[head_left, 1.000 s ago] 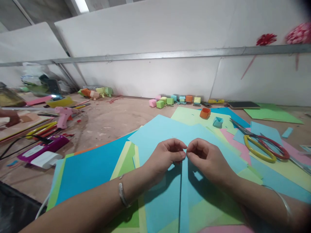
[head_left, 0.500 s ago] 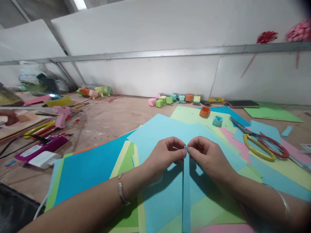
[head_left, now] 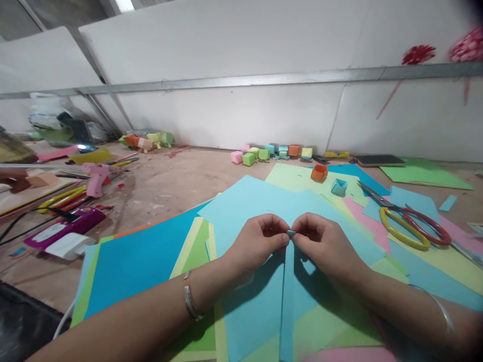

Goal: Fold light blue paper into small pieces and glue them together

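A long narrow light-blue paper strip (head_left: 288, 296) hangs down toward me, its far end turned over into a small fold. My left hand (head_left: 263, 236) pinches that end from the left between thumb and fingers. From the right, my right hand (head_left: 317, 240) pinches the same end, and the fingertips of both hands nearly meet around it. Beneath the hands lie overlapping light-blue paper sheets (head_left: 247, 201). An orange folded paper piece (head_left: 319, 173) and a light-blue folded paper piece (head_left: 339, 187) stand beyond my right hand.
Scissors (head_left: 405, 221) with yellow and red handles lie at right. Small paper cubes (head_left: 264, 154) line the back by the wall. A phone (head_left: 380, 160) lies back right. On the left are a pink glue gun (head_left: 96, 179), a white adapter (head_left: 71, 245) and another person's hand (head_left: 14, 180).
The folded end of the strip has tilted between my fingertips and now looks darker. Both hands keep their pinch in almost the same place.
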{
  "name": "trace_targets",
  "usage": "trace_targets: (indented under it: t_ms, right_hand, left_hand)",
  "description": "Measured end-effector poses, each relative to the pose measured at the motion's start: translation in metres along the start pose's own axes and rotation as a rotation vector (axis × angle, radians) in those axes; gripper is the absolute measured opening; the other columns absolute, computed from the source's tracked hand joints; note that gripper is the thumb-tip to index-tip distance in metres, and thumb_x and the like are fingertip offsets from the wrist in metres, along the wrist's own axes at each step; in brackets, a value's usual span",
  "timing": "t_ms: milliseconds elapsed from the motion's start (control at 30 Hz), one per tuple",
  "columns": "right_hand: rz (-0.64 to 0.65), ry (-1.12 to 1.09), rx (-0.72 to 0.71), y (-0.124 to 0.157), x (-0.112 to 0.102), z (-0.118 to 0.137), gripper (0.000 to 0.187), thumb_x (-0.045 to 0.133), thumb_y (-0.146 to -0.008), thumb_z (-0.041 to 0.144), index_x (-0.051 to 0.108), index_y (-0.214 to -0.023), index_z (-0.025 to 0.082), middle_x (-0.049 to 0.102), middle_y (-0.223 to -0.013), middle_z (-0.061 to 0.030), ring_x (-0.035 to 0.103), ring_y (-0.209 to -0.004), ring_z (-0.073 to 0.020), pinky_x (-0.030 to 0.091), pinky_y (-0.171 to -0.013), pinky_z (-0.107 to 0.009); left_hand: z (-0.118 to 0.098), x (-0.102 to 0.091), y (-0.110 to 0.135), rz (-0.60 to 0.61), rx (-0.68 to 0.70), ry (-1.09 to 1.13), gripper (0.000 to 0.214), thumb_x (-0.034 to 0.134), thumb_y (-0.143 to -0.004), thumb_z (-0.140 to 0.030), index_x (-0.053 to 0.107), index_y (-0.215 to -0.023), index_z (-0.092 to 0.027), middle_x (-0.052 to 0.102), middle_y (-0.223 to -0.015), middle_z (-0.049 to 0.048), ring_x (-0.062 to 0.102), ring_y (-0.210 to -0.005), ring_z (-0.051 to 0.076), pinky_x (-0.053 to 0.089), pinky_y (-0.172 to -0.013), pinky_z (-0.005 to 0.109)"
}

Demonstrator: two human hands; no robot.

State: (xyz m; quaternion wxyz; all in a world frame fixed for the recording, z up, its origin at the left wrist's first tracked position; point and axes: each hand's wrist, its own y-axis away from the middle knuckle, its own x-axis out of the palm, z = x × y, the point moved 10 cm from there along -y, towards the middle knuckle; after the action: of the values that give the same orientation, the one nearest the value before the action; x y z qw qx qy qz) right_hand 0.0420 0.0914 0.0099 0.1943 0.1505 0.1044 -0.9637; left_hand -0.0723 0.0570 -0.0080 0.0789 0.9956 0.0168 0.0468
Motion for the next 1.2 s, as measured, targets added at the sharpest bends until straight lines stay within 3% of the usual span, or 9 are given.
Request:
trace_targets:
  t_ms: [433,767,933,1200]
  right_hand:
    - [0.060,-0.048,-0.091,-0.002,0.002,0.011,0.007,0.059,-0.074,0.024,0.062,-0.071,0.019,0.059,-0.067,0.0009,0.052,-0.062,-0.0130,0.041,-0.057,-0.026]
    - [0.079,0.205,-0.294,0.005,0.004,0.026,0.015,0.049,-0.077,0.012,0.059,-0.073,0.021,0.061,-0.074,-0.0003,0.054,-0.068,-0.0150,0.043,-0.064,-0.029]
    - [0.071,0.205,-0.287,0.007,0.004,0.026,0.015,0.047,-0.078,0.011,0.057,-0.071,0.021,0.062,-0.076,-0.0015,0.056,-0.071,-0.0161,0.044,-0.065,-0.029]
    - [0.066,0.118,-0.171,0.004,0.000,0.021,0.003,0.053,-0.080,0.020,0.055,-0.080,0.021,0.060,-0.072,0.0008,0.057,-0.066,-0.0148,0.046,-0.062,-0.027]
  left_hand:
    - [-0.003,0.002,-0.002,0.039,0.010,0.008,0.015,0.070,-0.064,-0.017,0.062,-0.076,-0.013,0.057,-0.060,-0.0034,0.054,-0.052,0.008,0.044,-0.055,0.023]
    - [-0.002,0.000,-0.002,0.023,-0.008,-0.005,0.012,0.069,-0.066,-0.018,0.065,-0.076,-0.011,0.062,-0.065,0.0005,0.054,-0.056,0.009,0.044,-0.061,0.025]
    - [-0.007,0.000,0.000,0.028,0.013,-0.063,0.016,0.073,-0.065,-0.020,0.067,-0.077,-0.012,0.064,-0.071,0.0015,0.054,-0.062,0.010,0.043,-0.062,0.024]
    - [-0.026,-0.004,0.004,-0.056,0.215,-0.291,0.023,0.067,-0.066,-0.011,0.062,-0.088,-0.017,0.061,-0.072,-0.0010,0.059,-0.069,0.014,0.048,-0.065,0.027]
